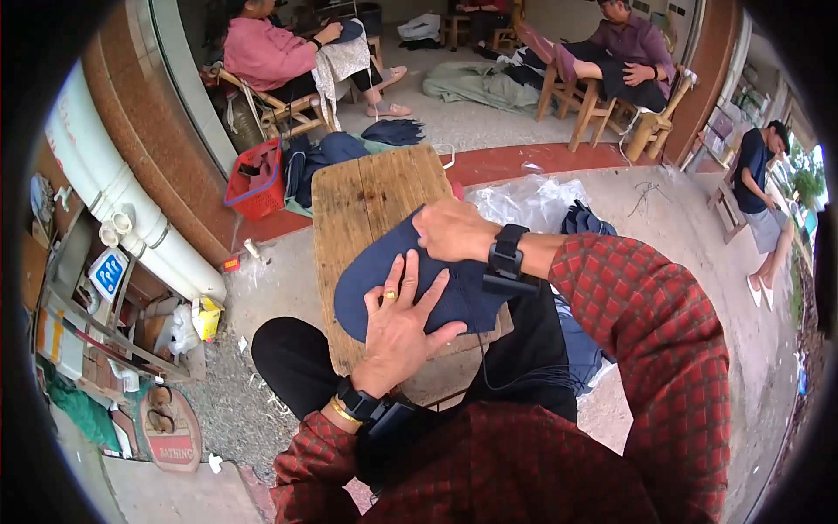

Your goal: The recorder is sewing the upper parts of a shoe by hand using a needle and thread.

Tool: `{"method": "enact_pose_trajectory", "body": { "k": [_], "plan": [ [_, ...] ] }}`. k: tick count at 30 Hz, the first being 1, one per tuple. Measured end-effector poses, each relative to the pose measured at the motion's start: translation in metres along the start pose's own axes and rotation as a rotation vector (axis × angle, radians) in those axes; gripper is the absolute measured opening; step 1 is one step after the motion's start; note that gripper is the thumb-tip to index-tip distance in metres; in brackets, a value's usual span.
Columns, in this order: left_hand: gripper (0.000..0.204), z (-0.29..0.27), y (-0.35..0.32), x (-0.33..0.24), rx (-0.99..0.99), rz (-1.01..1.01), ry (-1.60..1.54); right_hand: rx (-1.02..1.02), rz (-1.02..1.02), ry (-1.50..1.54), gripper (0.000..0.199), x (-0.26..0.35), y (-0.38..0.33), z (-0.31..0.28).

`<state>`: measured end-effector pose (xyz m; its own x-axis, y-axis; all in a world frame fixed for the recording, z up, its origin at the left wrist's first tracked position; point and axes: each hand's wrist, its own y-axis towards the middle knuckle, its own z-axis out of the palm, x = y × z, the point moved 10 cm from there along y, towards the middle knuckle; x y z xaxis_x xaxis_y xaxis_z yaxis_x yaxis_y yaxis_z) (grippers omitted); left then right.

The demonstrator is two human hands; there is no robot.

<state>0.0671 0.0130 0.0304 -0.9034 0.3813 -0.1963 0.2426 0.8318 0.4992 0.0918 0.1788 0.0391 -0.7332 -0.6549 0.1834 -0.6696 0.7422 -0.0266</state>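
Note:
A dark blue piece of cloth (371, 275) lies on a worn wooden board (371, 188) across my lap. My left hand (403, 325) presses flat on its near part, fingers spread, a ring on one finger. My right hand (454, 231) rests on the cloth's far edge with fingers bent, pinching or pushing the fabric. Both wrists carry black bands, and my sleeves are red checked.
A red basket (257, 179) and dark blue cloth pieces (332, 153) lie beyond the board. Clear plastic (524, 201) with more dark pieces (585, 218) sits at right. Two people sit on wooden chairs at the back; another stands far right. White pipes (105, 188) run along the left.

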Motion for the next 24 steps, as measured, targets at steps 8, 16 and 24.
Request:
{"method": "enact_pose_trajectory", "body": {
  "k": [8, 16, 24],
  "plan": [
    [0.069, -0.002, 0.003, -0.005, 0.033, -0.007, -0.007, -0.528, 0.155, 0.652, 0.023, -0.092, 0.036, -0.006],
    [0.067, -0.004, -0.004, 0.004, 0.024, -0.001, -0.042, -0.041, 0.063, 1.225, 0.033, -0.027, 0.017, -0.018],
    [0.07, -0.006, 0.003, -0.001, 0.04, -0.018, -0.086, -0.555, 0.371, 1.37, 0.019, -0.136, 0.04, -0.051]
  ]
}}
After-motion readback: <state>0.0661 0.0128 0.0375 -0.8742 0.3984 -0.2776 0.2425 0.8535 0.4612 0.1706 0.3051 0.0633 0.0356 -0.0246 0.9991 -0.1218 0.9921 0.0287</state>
